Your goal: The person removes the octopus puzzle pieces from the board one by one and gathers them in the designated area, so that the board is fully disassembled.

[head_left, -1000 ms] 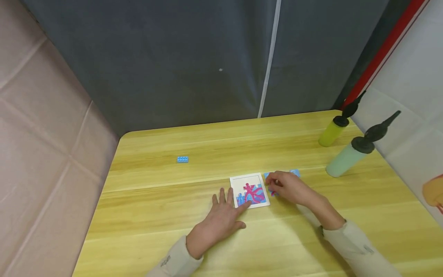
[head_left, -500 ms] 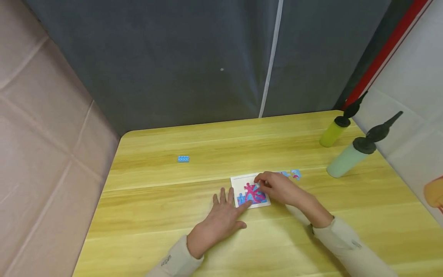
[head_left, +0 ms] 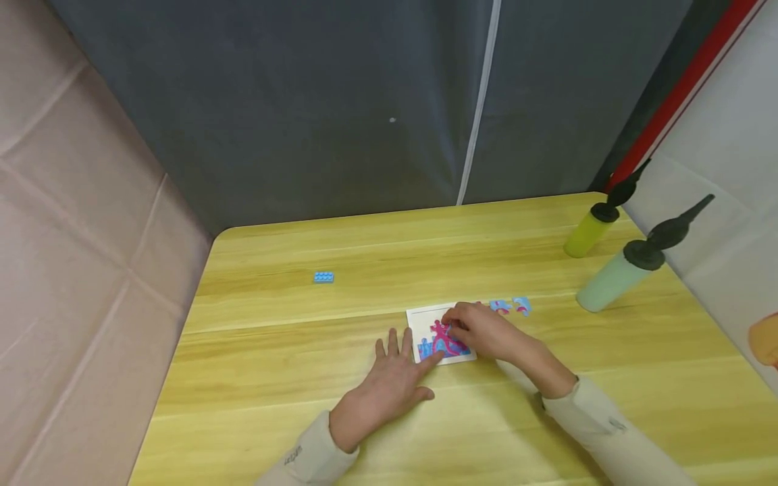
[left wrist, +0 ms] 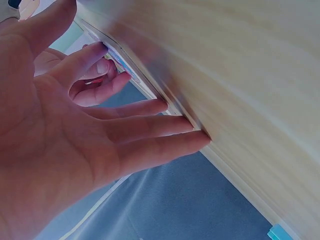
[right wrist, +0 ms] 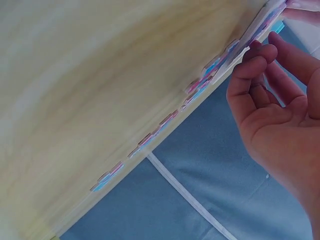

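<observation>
A white puzzle tray (head_left: 425,314) lies on the table, partly filled with joined jigsaw pieces (head_left: 448,345) in pink and blue. My left hand (head_left: 389,381) is spread flat at its left side, index fingertip on the lower pieces and other fingertips at the tray's left edge. Over the tray's upper right, my right hand (head_left: 486,331) has thumb and fingers pinched on a puzzle piece (left wrist: 97,80), mostly hidden by the fingers. Two loose jigsaw pieces (head_left: 500,306) show right of the tray; in the right wrist view, more pieces (right wrist: 145,139) lie along the table.
A blue toy brick (head_left: 323,277) sits farther back on the left of the wooden table (head_left: 273,378). Two cylinders with black tapered tops stand at the right, one yellow-green (head_left: 585,235) and one mint (head_left: 614,280). A dark curtain (head_left: 304,121) hangs behind the table.
My right hand has moved left from the loose pieces to above the tray, carrying a piece, and uncovered pieces at the right. My left hand stays in place.
</observation>
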{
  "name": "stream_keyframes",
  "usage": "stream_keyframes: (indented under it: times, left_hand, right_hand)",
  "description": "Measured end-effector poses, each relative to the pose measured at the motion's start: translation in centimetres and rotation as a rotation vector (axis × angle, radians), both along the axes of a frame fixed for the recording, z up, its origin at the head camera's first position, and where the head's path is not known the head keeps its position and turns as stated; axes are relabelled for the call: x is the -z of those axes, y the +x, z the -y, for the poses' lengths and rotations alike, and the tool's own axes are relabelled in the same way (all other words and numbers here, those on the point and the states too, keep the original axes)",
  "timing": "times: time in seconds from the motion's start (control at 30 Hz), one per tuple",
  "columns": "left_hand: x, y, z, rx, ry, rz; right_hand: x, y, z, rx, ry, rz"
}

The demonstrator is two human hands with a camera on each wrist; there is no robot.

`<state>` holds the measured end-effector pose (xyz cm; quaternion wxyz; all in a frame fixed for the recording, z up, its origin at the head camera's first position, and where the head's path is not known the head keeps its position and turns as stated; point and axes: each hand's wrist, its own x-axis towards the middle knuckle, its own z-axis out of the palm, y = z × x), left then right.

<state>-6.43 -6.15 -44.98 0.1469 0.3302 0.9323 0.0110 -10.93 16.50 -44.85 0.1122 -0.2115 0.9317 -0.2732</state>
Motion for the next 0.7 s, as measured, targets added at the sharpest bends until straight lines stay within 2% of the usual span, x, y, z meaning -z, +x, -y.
stream_keyframes:
  times: [0.37,0.7]
  left_hand:
    - [0.13,-0.05,-0.11,0.008,-0.012,-0.011]
    - [0.02,-0.17,-0.13,0.009,-0.008,0.015]
  right_hand:
    - [0.02,-0.05,-0.02,0.004,-0.029,0.016]
    - [-0.02,-0.41,-0.02,0.026,-0.059,0.013]
